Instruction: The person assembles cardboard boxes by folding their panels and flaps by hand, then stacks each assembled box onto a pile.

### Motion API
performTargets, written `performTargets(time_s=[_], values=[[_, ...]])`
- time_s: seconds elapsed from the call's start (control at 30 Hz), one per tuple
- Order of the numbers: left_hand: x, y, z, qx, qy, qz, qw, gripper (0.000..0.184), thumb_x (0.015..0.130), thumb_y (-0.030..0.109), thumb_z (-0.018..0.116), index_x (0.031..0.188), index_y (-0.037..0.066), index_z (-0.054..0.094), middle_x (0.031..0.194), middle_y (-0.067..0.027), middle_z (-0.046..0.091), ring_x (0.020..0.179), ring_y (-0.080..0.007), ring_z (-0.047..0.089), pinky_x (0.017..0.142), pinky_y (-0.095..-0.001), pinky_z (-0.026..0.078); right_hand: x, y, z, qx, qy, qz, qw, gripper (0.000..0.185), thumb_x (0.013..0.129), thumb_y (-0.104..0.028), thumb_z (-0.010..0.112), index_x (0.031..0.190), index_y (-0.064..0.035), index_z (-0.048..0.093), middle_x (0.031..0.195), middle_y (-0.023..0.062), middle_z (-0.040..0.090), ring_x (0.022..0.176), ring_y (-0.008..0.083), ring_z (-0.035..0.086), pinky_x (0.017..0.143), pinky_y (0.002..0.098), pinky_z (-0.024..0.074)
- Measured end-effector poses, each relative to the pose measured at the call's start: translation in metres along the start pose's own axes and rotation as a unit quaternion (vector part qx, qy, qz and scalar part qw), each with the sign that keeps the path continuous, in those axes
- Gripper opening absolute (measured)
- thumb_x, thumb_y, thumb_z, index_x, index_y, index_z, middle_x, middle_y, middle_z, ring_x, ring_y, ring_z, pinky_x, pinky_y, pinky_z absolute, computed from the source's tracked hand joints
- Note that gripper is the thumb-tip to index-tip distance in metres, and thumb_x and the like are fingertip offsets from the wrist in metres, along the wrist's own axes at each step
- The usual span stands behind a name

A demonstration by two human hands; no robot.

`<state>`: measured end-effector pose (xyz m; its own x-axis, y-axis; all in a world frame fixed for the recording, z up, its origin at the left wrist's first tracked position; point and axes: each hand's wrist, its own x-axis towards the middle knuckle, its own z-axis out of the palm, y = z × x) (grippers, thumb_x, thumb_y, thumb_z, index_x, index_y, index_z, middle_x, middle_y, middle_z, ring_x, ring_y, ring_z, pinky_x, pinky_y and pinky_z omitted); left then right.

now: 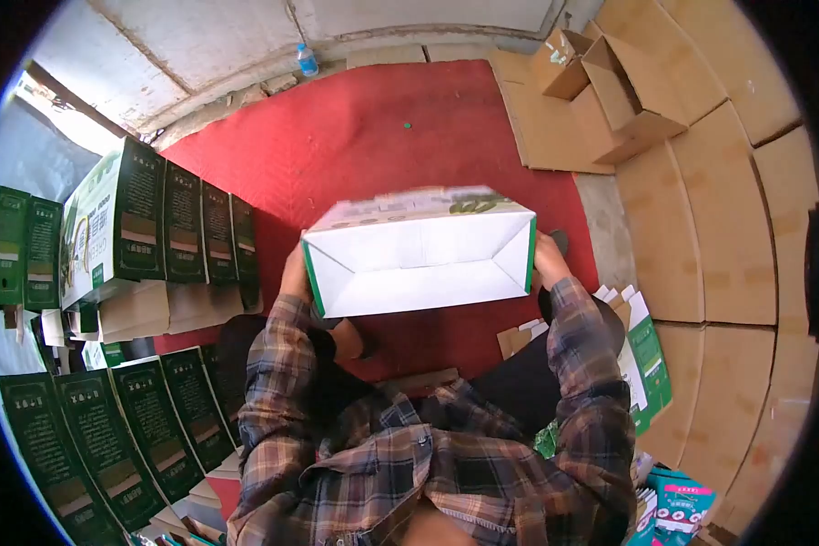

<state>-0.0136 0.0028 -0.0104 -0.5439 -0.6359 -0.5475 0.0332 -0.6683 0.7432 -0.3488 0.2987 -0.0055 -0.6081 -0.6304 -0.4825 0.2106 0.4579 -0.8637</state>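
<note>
A box (420, 266) with a white folded bottom, green side edges and a printed face is held up in front of my body, above the red mat. My left hand (296, 275) presses against its left green side, and my right hand (551, 258) grips its right side. Both hands are partly hidden by the box and the plaid sleeves, with only the backs and wrists showing. The white bottom faces me, its flaps folded inward.
Dark green printed boxes (139, 211) stand in rows at the left. Brown cartons (660, 232) are stacked along the right, beside an open carton (630, 91). Flattened green-and-white cardboard (647, 359) lies right of my knee. A blue bottle (308, 60) stands by the far wall.
</note>
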Motion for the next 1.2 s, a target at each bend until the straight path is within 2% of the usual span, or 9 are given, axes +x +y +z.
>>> performTargets(time_s=[0.1,0.17,0.27,0.43,0.77,0.87,0.97,1.07,1.2], values=[[-0.024,0.024,0.009,0.009,0.014,0.191,0.982,0.045,0.094,0.036,0.045,0.115,-0.002,0.056,0.111,-0.0119,0.062,0.100,-0.0209,0.058,0.086,-0.0314,0.045,-0.013,-0.022,0.002,0.138,0.024,-0.068,0.988,0.036,0.096,-0.027,0.046,0.113,0.0011,0.059,0.106,0.0087,0.063,0.093,0.0156,0.058,0.083,0.0275,0.0435],[-0.028,0.032,0.007,-0.130,-0.096,0.106,0.981,0.048,0.095,0.037,0.043,0.113,-0.006,0.055,0.103,-0.0115,0.062,0.099,-0.0202,0.057,0.088,-0.0336,0.043,-0.026,-0.040,0.001,0.231,0.011,-0.094,0.968,0.028,0.095,-0.022,0.048,0.107,0.0010,0.060,0.100,0.0070,0.064,0.087,0.0137,0.059,0.077,0.0274,0.0456],[-0.020,0.021,0.002,-0.034,-0.027,0.100,0.994,0.052,0.095,0.046,0.039,0.118,0.001,0.055,0.108,-0.0084,0.061,0.098,-0.0196,0.056,0.086,-0.0334,0.042,-0.013,-0.024,-0.001,0.239,0.046,-0.054,0.968,0.028,0.094,-0.026,0.051,0.104,-0.0019,0.060,0.090,0.0040,0.064,0.080,0.0129,0.059,0.071,0.0279,0.0462],[-0.020,-0.001,0.004,0.106,0.042,-0.038,0.993,0.056,0.091,0.054,0.042,0.119,0.007,0.055,0.112,-0.0103,0.060,0.101,-0.0245,0.057,0.082,-0.0412,0.047,-0.009,0.006,-0.004,-0.044,0.000,0.095,0.995,0.043,0.093,-0.033,0.050,0.128,-0.0082,0.048,0.112,0.0062,0.058,0.096,0.0160,0.057,0.066,0.0314,0.0520],[0.000,-0.025,-0.027,0.089,-0.001,-0.120,0.989,0.038,0.088,0.026,0.057,0.119,0.003,0.055,0.108,-0.0132,0.061,0.095,-0.0227,0.060,0.080,-0.0345,0.050,-0.016,0.021,0.008,-0.115,-0.016,0.045,0.992,0.032,0.089,-0.011,0.051,0.121,-0.0068,0.053,0.104,0.0069,0.062,0.087,0.0211,0.062,0.064,0.0376,0.0559],[0.012,-0.031,-0.039,0.276,-0.033,0.091,0.956,0.040,0.090,0.021,0.056,0.125,0.002,0.051,0.112,-0.0117,0.060,0.098,-0.0199,0.060,0.079,-0.0317,0.050,-0.008,0.026,0.007,-0.051,0.028,0.095,0.994,0.034,0.090,-0.010,0.047,0.123,-0.0081,0.053,0.105,0.0050,0.063,0.085,0.0159,0.061,0.063,0.0331,0.0537],[0.014,-0.026,-0.023,0.229,0.048,0.098,0.967,0.038,0.091,0.018,0.054,0.126,0.003,0.052,0.097,-0.0037,0.062,0.086,-0.0133,0.058,0.074,-0.0303,0.050,0.005,0.032,0.000,-0.075,0.015,0.100,0.992,0.035,0.090,-0.008,0.045,0.125,-0.0052,0.052,0.108,0.0067,0.063,0.090,0.0139,0.061,0.067,0.0307,0.0517],[-0.004,-0.004,-0.001,0.222,0.038,0.119,0.967,0.039,0.089,0.015,0.057,0.127,0.004,0.052,0.098,-0.0036,0.061,0.087,-0.0115,0.057,0.072,-0.0261,0.048,0.030,0.060,-0.012,-0.021,0.032,-0.122,0.992,0.033,0.089,-0.013,0.054,0.122,-0.0056,0.056,0.110,0.0066,0.062,0.093,0.0163,0.059,0.077,0.0325,0.0482],[-0.006,0.000,0.001,0.300,-0.020,0.137,0.944,0.043,0.087,0.015,0.060,0.129,0.007,0.051,0.106,-0.0047,0.058,0.088,-0.0102,0.055,0.072,-0.0237,0.046,-0.006,-0.004,0.003,0.045,-0.022,-0.035,0.998,0.031,0.090,-0.014,0.054,0.119,-0.0028,0.054,0.107,0.0055,0.060,0.092,0.0138,0.059,0.075,0.0292,0.0491]])
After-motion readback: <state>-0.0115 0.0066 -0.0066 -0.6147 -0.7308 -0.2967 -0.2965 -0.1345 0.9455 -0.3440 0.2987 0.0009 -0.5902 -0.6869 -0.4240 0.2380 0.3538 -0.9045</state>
